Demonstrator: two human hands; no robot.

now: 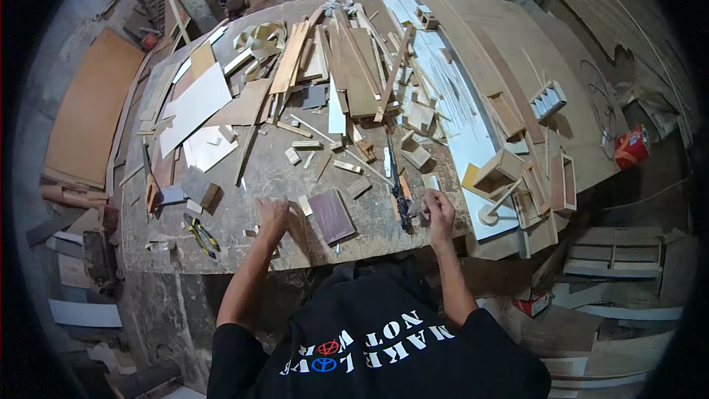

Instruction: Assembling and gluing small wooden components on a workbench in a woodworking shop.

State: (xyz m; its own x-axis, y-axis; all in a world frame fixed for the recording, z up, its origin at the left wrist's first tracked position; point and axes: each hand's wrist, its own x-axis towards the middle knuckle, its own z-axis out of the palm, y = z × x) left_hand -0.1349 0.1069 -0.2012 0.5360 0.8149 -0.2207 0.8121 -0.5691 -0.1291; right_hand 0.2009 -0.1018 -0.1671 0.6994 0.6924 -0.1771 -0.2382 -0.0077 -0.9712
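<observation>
My left hand [273,217] rests low over the near part of the workbench [255,170], its fingers curled downward; whatever may be in them is hidden. Just right of it are a small pale wood block [305,205] and a flat dark purplish-brown rectangular block [331,217] with light edges. My right hand [439,214] is closed in a pinch, with a small greyish piece [416,209] at its fingertips, too small to name. Right beside that piece lies a long dark bar-like tool [401,192], pointing away from me.
Pliers with yellow-and-black handles [201,235] and a wooden-handled saw [152,191] lie at left. Wood strips [354,52] pile up at the far middle, white sheets [198,107] at far left. Small wooden boxes [498,170] and a white board [473,125] stretch along the right.
</observation>
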